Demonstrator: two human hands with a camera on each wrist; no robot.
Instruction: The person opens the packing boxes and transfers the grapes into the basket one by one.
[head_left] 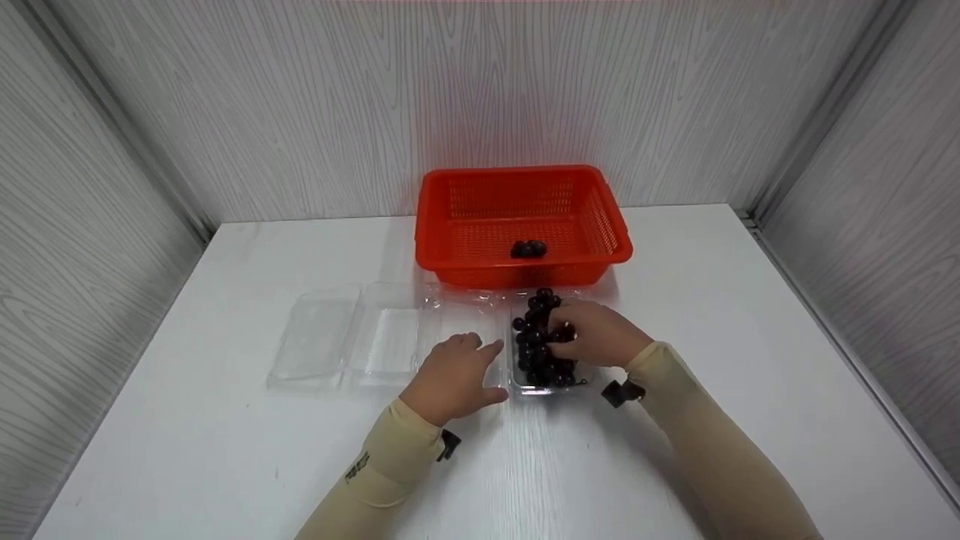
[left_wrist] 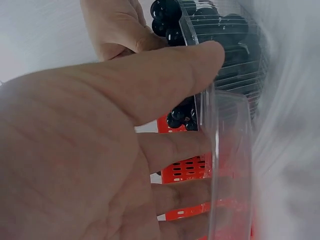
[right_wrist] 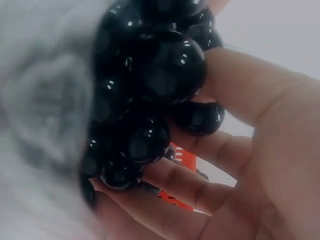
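A bunch of dark grapes (head_left: 532, 356) lies in a clear plastic box (head_left: 534, 390) in front of the basket. My right hand (head_left: 604, 334) grips the bunch from its right side. In the right wrist view, thumb and fingers curl round the shiny grapes (right_wrist: 167, 67). On the box's left, my left hand (head_left: 454, 379) is held with its fingers spread over the clear lid (head_left: 469, 311). Its thumb (left_wrist: 200, 62) lies by the box wall in the left wrist view, and several straight fingers reach to the clear plastic; whether they press it I cannot tell.
Behind the box stands a red perforated basket (head_left: 517, 274), holding a small cluster of dark grapes (head_left: 528, 249). A second clear box (head_left: 386, 337) with its lid (head_left: 311, 337) lies spread out on the left. White panels enclose the table (head_left: 187, 420) at the back and sides.
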